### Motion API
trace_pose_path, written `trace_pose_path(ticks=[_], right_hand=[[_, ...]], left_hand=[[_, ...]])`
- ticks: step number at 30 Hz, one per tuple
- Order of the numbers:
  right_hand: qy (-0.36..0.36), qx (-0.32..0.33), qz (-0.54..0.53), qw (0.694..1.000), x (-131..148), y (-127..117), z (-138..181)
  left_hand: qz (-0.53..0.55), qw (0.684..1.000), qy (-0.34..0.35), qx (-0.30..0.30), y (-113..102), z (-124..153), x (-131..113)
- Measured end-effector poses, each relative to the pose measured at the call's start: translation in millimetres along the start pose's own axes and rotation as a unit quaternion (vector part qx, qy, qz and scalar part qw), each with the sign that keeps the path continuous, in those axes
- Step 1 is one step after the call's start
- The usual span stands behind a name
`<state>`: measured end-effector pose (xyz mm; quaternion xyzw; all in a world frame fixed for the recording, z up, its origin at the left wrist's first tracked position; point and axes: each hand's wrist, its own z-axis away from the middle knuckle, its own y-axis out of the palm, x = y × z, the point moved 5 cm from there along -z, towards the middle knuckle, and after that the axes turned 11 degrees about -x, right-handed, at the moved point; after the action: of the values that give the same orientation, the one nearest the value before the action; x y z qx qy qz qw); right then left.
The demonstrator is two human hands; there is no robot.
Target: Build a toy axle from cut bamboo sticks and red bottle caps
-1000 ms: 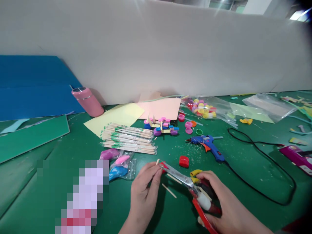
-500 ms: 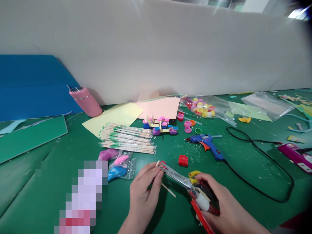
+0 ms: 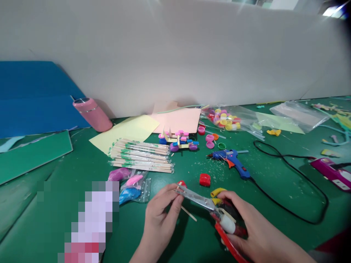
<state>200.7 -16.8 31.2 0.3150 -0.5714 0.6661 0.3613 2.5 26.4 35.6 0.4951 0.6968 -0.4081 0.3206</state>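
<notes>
My right hand (image 3: 255, 233) is closed around the red handles of a pair of scissors (image 3: 203, 200), whose blades point left toward my other hand. My left hand (image 3: 161, 215) pinches a short wooden stick (image 3: 178, 187) at the blade tips. A loose wooden stick (image 3: 189, 213) lies on the green mat under the blades. A red bottle cap (image 3: 204, 179) and a yellow piece (image 3: 218, 191) lie just beyond the scissors.
A bundle of wooden sticks (image 3: 141, 159) lies ahead, with a small cap-wheeled model (image 3: 179, 140), a blue glue gun (image 3: 231, 160) and its black cord (image 3: 296, 171). A bag of coloured caps (image 3: 227, 120), paper sheets (image 3: 128, 131), a pink bottle (image 3: 91, 114) and a balloon bag (image 3: 131, 186) surround them.
The view has shifted slightly; both hands stay together at the scissors and stick, with the blades a little lower. The second loose stick near the blades is no longer visible.
</notes>
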Motion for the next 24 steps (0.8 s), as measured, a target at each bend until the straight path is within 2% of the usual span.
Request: trace_pose_path(ticks=[4,15,20,24], right_hand=[[-0.004,0.055,0.029,0.998,1.1,-4.4,-1.1],[-0.055,0.054,0.080,0.994,2.6,-6.1,-3.0],[-0.033,0.085,0.106,0.990,18.1,-10.7,-5.9],[-0.034,0.096,0.120,0.988,18.0,-10.8,-5.8]], left_hand=[[0.025,0.999,-0.008,0.027,3.1,0.3,-0.6],[0.052,0.996,-0.041,0.057,6.0,-1.2,0.9],[0.062,0.995,-0.021,0.071,5.8,-2.5,-3.1],[0.063,0.995,-0.010,0.072,5.6,-3.7,-6.2]])
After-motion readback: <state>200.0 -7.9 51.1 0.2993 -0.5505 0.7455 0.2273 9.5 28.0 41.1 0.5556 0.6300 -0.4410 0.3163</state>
